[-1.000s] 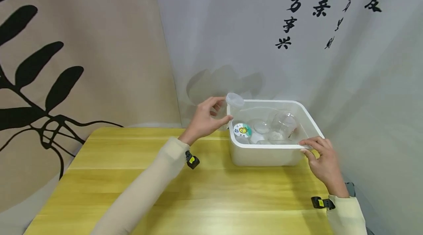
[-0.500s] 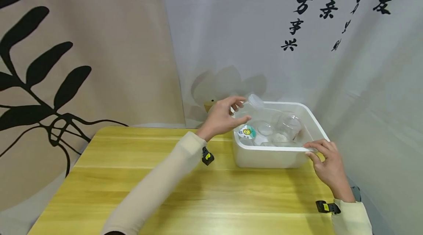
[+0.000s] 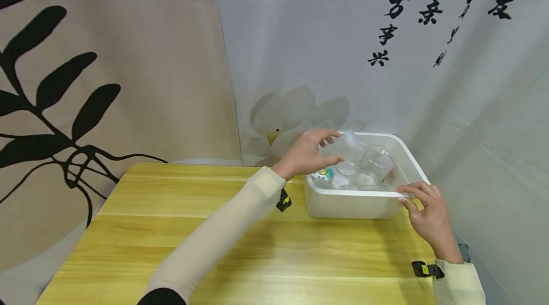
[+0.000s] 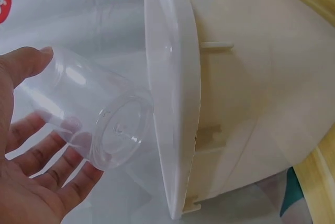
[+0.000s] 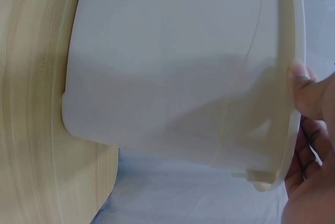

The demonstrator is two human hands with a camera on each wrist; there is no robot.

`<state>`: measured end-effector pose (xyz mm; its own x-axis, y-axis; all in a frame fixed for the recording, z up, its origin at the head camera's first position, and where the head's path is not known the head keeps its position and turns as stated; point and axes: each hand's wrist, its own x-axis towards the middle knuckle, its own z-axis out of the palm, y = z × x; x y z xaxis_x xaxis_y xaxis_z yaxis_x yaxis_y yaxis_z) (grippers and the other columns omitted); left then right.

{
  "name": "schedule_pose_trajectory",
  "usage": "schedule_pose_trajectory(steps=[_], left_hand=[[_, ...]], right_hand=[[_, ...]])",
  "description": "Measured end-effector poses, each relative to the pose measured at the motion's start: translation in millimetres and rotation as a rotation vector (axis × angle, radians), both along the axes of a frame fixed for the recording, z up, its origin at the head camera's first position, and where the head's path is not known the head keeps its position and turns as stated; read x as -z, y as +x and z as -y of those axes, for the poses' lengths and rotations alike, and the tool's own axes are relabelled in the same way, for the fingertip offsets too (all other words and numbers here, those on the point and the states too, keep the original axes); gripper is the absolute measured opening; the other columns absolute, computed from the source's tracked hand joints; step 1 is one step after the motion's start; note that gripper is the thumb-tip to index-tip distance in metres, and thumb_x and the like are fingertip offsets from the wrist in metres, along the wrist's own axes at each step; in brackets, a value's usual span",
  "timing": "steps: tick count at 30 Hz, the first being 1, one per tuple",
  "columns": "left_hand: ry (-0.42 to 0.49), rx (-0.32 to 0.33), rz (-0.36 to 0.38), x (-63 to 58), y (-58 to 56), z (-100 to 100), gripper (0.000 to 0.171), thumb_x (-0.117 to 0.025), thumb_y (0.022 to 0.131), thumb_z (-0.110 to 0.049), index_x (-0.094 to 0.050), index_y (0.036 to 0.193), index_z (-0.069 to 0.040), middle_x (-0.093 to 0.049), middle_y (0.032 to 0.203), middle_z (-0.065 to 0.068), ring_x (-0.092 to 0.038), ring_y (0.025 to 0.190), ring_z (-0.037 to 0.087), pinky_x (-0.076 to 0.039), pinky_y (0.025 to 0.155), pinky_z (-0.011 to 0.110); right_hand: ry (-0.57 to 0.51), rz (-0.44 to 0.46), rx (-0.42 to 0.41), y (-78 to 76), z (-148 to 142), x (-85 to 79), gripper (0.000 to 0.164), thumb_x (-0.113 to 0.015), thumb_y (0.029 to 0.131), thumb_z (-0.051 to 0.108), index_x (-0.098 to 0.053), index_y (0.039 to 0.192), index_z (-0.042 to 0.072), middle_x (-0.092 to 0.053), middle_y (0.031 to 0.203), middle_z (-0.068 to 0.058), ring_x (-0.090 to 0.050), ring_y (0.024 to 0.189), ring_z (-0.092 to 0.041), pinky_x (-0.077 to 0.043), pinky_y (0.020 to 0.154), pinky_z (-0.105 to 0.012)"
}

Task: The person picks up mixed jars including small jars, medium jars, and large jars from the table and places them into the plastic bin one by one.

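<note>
My left hand (image 3: pixel 310 153) holds a clear plastic jar (image 3: pixel 350 144) between thumb and fingers, above the left part of a white plastic bin (image 3: pixel 351 206). In the left wrist view the jar (image 4: pixel 99 106) is see-through and tilted, its round base towards the bin's rim (image 4: pixel 175 93). The thumb lies along one side and the fingers along the other. My right hand (image 3: pixel 429 217) grips the rim at the near right corner, the thumb outside, as the right wrist view shows on the bin wall (image 5: pixel 172 72). Inside the bin lie several clear containers (image 3: pixel 377 163).
A jar with a printed white and green lid (image 3: pixel 324 173) lies at the bin's left inside. The bin stands near the far right edge of a wooden table (image 3: pixel 240 228). A printed curtain (image 3: pixel 291 33) hangs close behind it.
My left hand has carried the jar rightward, from beside the bin's left rim to over its inside, and the jar has tilted. The right hand stays on the rim. The head view shifted slightly.
</note>
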<state>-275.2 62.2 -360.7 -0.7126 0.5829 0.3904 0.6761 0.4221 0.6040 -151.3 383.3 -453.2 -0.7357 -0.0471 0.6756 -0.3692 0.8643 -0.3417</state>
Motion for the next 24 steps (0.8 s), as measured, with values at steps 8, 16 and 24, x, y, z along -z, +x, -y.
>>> schedule_pose_trajectory(steps=[8,16,24], left_hand=[[-0.046,0.053,0.018,1.2,-2.1,-11,0.059,-0.076,0.092,-0.040,-0.058,0.143,-0.017,-0.066,0.130,0.003,-0.063,0.111,0.023,-0.052,0.094,0.030],[-0.059,0.057,0.073,8.3,-1.3,-8,0.060,-0.072,0.095,-0.044,-0.053,0.148,-0.021,-0.063,0.135,0.001,-0.059,0.115,0.015,-0.052,0.100,0.031],[0.004,0.013,0.051,3.2,-0.3,17,0.060,-0.070,0.097,-0.043,-0.052,0.149,-0.020,-0.061,0.140,0.003,-0.057,0.127,0.019,-0.051,0.106,0.039]], right_hand=[[0.005,-0.001,-0.001,-0.6,-1,1.1,0.032,-0.081,0.073,-0.015,-0.077,0.098,0.006,-0.066,0.096,-0.008,-0.041,0.094,-0.005,-0.034,0.076,-0.031],[0.010,0.004,-0.002,0.5,1,0.5,0.032,-0.081,0.074,-0.015,-0.078,0.098,0.005,-0.067,0.096,-0.008,-0.041,0.093,-0.006,-0.034,0.076,-0.030],[0.011,0.005,-0.017,0.0,-1,0.6,0.033,-0.082,0.073,-0.015,-0.077,0.099,0.006,-0.067,0.096,-0.008,-0.041,0.093,-0.007,-0.034,0.077,-0.031]])
